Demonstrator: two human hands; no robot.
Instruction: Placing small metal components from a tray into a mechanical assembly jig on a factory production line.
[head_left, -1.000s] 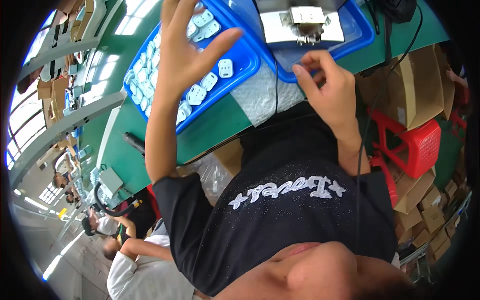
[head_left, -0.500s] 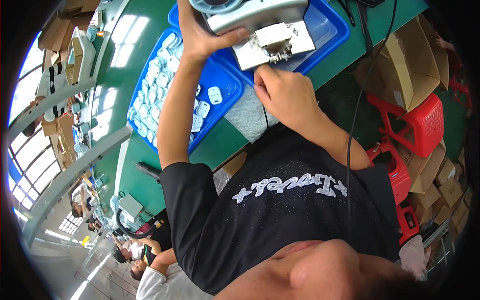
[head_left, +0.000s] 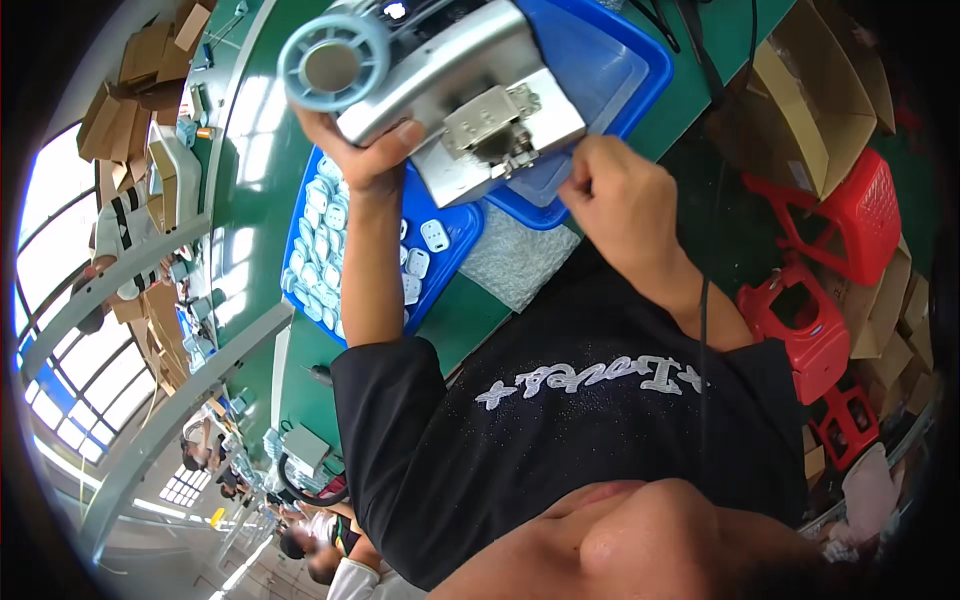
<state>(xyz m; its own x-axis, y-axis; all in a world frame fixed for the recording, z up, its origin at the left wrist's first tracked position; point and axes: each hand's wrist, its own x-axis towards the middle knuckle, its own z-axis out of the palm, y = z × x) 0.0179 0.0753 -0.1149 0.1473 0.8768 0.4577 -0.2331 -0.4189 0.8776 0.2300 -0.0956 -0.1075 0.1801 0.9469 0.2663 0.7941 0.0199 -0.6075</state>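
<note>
Dressed in a black short-sleeved T-shirt with pale, glittery lettering across the chest. Sleeve ending above the elbow; forearms bare. Left hand and right hand ungloved, without rings or a watch, as far as visible. Thin black cord, possibly an earphone lead, hanging down the shirt front.

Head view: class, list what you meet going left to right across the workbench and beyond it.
Blue tray of small white parts → left hand → metal press fixture → right hand → red plastic stools.
</note>
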